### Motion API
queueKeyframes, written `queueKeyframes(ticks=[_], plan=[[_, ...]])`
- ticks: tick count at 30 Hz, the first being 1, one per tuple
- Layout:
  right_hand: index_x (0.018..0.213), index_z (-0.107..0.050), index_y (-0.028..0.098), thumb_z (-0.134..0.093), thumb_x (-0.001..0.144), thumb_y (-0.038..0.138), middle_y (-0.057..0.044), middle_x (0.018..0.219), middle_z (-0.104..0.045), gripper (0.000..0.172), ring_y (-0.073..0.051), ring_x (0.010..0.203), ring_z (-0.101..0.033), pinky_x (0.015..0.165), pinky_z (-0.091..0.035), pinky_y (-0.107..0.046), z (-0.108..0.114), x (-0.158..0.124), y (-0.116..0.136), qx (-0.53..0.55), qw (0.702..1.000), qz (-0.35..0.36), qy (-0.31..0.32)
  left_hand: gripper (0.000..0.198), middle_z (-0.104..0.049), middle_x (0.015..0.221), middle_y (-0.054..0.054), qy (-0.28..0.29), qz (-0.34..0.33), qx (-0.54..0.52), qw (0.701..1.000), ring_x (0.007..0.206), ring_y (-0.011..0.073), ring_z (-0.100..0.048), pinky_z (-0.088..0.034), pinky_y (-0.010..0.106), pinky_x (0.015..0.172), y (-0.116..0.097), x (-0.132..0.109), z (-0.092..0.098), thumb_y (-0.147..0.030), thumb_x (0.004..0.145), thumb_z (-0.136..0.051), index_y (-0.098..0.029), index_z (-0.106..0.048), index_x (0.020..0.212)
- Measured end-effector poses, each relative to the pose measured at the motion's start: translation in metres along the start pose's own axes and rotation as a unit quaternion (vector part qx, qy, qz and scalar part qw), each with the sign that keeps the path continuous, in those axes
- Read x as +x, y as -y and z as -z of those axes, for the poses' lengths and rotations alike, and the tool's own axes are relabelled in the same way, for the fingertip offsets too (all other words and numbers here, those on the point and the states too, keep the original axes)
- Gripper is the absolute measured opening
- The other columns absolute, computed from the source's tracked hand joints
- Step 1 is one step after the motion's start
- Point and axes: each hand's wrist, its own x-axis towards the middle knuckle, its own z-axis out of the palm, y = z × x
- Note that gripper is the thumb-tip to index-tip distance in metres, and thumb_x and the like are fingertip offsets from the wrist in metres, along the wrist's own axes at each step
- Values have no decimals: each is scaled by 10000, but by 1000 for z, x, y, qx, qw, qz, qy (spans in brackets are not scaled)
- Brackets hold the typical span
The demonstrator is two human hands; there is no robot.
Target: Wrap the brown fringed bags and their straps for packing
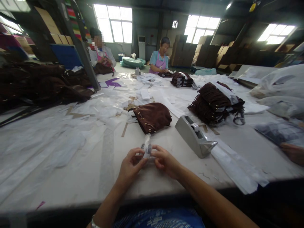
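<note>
Near the front of the white table, my left hand and my right hand meet around a small bundle with clear plastic wrap. Something dark and something white show through the wrap; what it contains I cannot make out. The fingers of both hands pinch it from either side. Just beyond lies a brown drawstring bag with metal eyelets, on its side. To the right of my hands stands a grey tape dispenser.
Stacked dark brown fringed bags sit at the right, more brown bags at the left. Plastic sleeves cover the left side; white strips overhang the front edge. Two people work across the table. Another person's hand shows at far right.
</note>
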Motion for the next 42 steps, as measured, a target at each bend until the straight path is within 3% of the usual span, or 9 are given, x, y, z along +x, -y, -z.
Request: queueKeyframes(ticks=[3,8,11,13,16,19,27,34,42], plan=[[895,-605,194,-513,914,487,0,753,-667,307,-83,447,-515,465,-360,-218,17,6,22,-265,957,94,-67,291,-665,888,17,-5,7,63,998,769,156,-642,-520,259,704,-7,-1,-3,-376,801,-715,-201,-611,1009],[1146,-612,219,-572,911,430,-56,1052,-701,318,-191,911,-647,815,-476,-297,25,47,63,-532,771,292,-194,152,-704,1038,49,67,-84,120,987,971,197,-660,-515,301,896,-27,-3,-30,-299,844,-666,-213,-695,965],[1362,-502,222,-689,811,403,-103,1369,-548,610,-281,1185,-533,931,-452,-364,21,79,72,-661,688,258,-155,163,-729,1034,50,156,-141,132,969,986,196,-673,-523,295,905,-36,10,-38,-288,891,-603,-217,-726,971],[1371,-506,205,-676,800,379,-123,1351,-554,620,-306,1172,-531,890,-466,-374,21,93,72,-712,659,197,-137,231,-746,961,53,125,-135,161,970,873,185,-703,-565,283,802,-40,34,-28,-332,919,-556,-200,-710,1029],[1337,-536,166,-550,850,265,-130,1165,-641,498,-271,1043,-594,826,-467,-338,27,98,69,-723,653,164,-153,337,-745,983,64,-29,-109,284,952,842,182,-720,-589,271,721,-46,94,10,-378,962,-443,-168,-658,1117],[1327,-546,151,-495,843,192,-119,1084,-659,488,-240,971,-614,802,-454,-305,37,91,66,-705,660,170,-195,354,-689,1185,97,-99,-95,358,923,1052,214,-671,-550,334,899,-47,165,51,-301,966,-407,-164,-600,1229],[1255,-615,156,-457,862,174,-95,1102,-673,424,-226,993,-622,812,-453,-288,69,73,54,-679,668,155,-263,290,-638,1166,92,-62,8,541,839,1032,219,-628,-525,437,898,-42,279,85,-348,910,-609,-170,-622,1139],[1260,-621,180,-453,872,187,-94,1143,-677,423,-246,974,-653,759,-484,-321,80,63,54,-677,667,126,-285,326,-603,1210,95,-98,-71,604,788,1070,237,-601,-509,459,914,-112,300,137,-366,928,-576,-150,-596,1172],[1261,-629,192,-535,827,188,-106,1254,-646,445,-283,1095,-620,913,-491,-391,79,53,54,-686,654,179,-265,212,-708,863,67,-35,-115,632,766,841,193,-605,-448,347,840,-147,241,185,-376,778,-716,-168,-705,817]])
